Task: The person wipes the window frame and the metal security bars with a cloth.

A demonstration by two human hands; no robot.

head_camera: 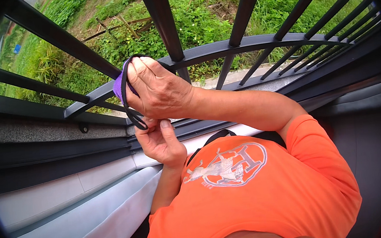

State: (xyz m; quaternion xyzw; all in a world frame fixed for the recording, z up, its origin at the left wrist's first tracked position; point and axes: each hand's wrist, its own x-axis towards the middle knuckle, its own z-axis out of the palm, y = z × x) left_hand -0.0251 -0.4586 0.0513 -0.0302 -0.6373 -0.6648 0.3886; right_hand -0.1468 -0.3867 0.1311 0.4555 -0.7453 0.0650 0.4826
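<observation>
My right hand (161,87) reaches across from the right, its fingers bent over a purple cloth with black edging (118,86) at the curved rail (201,53). The cloth lies against the rail where a black bar (65,38) meets it. A narrow loop of the black edging (137,119) hangs down below the right hand. Just under it is my left hand (163,144), palm up, with thumb and fingers close together at the loop's lower end. Whether those fingertips grip the loop is partly hidden by the right hand.
More black bars (246,7) of the window guard cross the rail. Below it run a dark window track (59,152) and a white tiled sill (46,198). A pale curtain (93,214) hangs at lower left. Green plants (198,25) grow outside.
</observation>
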